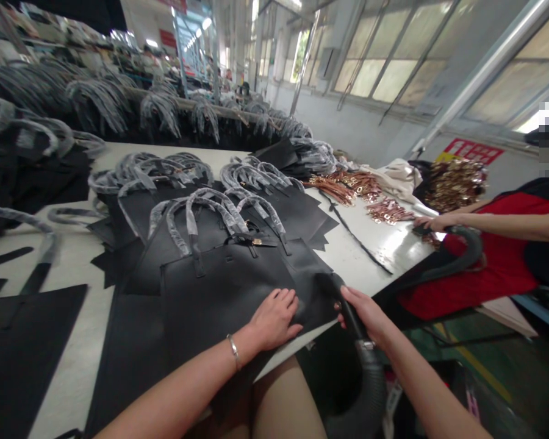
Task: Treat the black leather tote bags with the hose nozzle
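My left hand point(274, 320) lies flat on a black bag panel point(219, 292), its fingers spread near the panel's right part. A plastic-wrapped handle point(213, 207) arches up from the panel's far edge, beside a small gold buckle point(257, 242). My right hand point(363, 314) is wrapped round a black nozzle point(354, 320) joined to a thick ribbed hose point(368, 390). The nozzle's tip rests over or just above the black material, right of my left hand. More black panels with wrapped handles lie beneath and behind.
Brown straps with metal rings point(388, 211) and a thin black strip point(357, 235) lie on the white table point(388, 244). At the right, a person in red point(494, 256) holds another hose point(469, 247). Racks of wrapped handles point(160, 113) stand behind.
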{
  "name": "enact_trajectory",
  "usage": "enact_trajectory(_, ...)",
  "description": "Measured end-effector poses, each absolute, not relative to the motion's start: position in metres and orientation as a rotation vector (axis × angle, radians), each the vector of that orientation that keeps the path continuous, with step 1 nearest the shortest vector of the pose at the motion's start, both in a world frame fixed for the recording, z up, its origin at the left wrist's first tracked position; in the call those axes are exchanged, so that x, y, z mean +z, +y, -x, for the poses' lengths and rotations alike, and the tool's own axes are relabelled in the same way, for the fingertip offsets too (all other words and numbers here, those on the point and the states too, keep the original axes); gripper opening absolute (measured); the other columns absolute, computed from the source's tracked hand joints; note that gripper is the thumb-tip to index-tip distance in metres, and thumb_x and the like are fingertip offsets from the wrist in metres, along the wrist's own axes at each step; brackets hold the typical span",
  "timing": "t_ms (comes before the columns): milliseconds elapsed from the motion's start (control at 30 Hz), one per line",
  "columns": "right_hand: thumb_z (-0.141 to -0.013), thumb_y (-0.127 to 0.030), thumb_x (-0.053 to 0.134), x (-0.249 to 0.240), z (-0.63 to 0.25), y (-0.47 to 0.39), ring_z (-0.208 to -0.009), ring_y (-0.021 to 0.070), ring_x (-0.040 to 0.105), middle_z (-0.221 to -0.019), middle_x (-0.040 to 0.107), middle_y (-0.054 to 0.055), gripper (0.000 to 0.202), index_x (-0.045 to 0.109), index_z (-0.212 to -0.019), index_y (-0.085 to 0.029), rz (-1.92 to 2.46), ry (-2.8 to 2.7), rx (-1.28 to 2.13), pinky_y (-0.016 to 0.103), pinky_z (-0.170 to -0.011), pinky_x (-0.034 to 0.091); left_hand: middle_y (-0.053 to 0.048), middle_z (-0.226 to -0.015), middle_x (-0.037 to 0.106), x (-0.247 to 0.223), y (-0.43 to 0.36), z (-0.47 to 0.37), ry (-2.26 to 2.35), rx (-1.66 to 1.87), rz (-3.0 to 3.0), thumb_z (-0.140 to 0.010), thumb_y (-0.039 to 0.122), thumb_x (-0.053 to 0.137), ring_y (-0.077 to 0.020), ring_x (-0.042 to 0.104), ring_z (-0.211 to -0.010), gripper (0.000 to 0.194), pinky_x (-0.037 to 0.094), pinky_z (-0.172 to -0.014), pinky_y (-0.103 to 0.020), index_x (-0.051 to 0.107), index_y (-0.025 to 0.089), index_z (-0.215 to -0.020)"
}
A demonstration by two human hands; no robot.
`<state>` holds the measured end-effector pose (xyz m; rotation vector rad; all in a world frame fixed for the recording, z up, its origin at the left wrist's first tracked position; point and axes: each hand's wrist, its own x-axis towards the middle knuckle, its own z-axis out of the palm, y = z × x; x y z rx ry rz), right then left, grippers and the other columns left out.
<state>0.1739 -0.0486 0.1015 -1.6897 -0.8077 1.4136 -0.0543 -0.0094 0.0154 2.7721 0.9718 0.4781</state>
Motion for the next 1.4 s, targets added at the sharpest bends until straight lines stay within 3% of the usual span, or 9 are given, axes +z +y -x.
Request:
enact_trajectory(167,-0.088,-0.038,0.058,0.109,-0.177,-0.073,-0.044,0.0102,0.058,-0.069,0.062,-0.001,0.023,0.053,-0.102,-0.02,1.71,-0.87,1.433,0.018,-0.038,0.048,-0.01,-0.104,0.058,0.024,-0.015,0.055,0.934,0.472,-2.814,-0.086,0.044,0.055,-0.0244,0.052,-0.096,0.035,0.042,-0.085,-0.036,0.057,0.015,-0.106)
enact_trajectory(400,-0.085,-0.04,0.06,0.095,-0.172,-0.066,-0.04,0.0111,0.057,-0.062,0.06,-0.002,0.025,0.056,-0.096,-0.018,1.717,-0.917,1.46,0.019,-0.035,0.046,-0.009,-0.093,0.058,0.021,-0.016,0.052,0.874,0.482,-2.827,-0.089,0.041,0.051,-0.0233,0.052,-0.091,0.027,0.044,-0.08,-0.035,0.059,0.015,-0.093)
enact_trajectory(633,-0.081,-0.049,0.064,0.11,-0.17,-0.097,-0.048,0.0127,0.06,-0.07,0.063,-0.001,0.059,0.048,-0.13,-0.02,1.652,-0.987,1.366,0.021,-0.043,0.049,-0.004,-0.077,0.062,0.015,0.003,0.051,1.087,0.566,-2.321,-0.091,0.021,0.038,-0.0137,0.056,-0.07,0.033,0.042,-0.068,-0.024,0.063,0.017,-0.07)
enact_trajectory(900,-0.08,-0.048,0.065,0.099,-0.148,-0.113,-0.047,0.0125,0.06,-0.07,0.066,0.001,0.068,0.043,-0.137,-0.019,1.637,-0.943,1.531,0.021,-0.042,0.048,-0.001,-0.096,0.073,0.021,0.016,0.049,1.042,0.576,-1.86,-0.083,0.018,0.045,-0.0176,0.065,-0.089,0.03,0.045,-0.08,-0.025,0.071,0.021,-0.096)
enact_trajectory(1133,-0.08,-0.047,0.067,0.103,-0.136,-0.085,-0.049,0.012,0.058,-0.072,0.064,-0.001,0.072,0.038,-0.139,-0.018,1.505,-0.965,1.414,0.022,-0.045,0.046,0.0,-0.092,0.072,0.025,-0.004,0.042,0.917,0.561,-1.667,-0.077,0.013,0.045,-0.0172,0.063,-0.085,0.033,0.046,-0.078,-0.025,0.073,0.017,-0.093)
enact_trajectory(1300,-0.081,-0.05,0.065,0.111,-0.143,-0.082,-0.048,0.0118,0.057,-0.071,0.065,0.0,0.072,0.038,-0.139,-0.018,1.581,-1.045,1.467,0.022,-0.045,0.044,-0.002,-0.076,0.067,0.016,-0.064,0.012,0.88,0.44,-1.521,-0.081,0.014,0.041,-0.0139,0.059,-0.065,0.034,0.047,-0.063,-0.024,0.069,0.014,-0.1)
enact_trajectory(1400,-0.079,-0.051,0.066,0.115,-0.138,-0.08,-0.046,0.0115,0.056,-0.069,0.064,-0.001,0.072,0.041,-0.138,-0.018,1.615,-1.07,1.474,0.022,-0.044,0.043,-0.003,-0.085,0.065,0.022,-0.071,0.018,0.881,0.414,-1.756,-0.084,0.018,0.048,-0.0147,0.06,-0.073,0.026,0.049,-0.07,-0.026,0.067,0.017,-0.102)
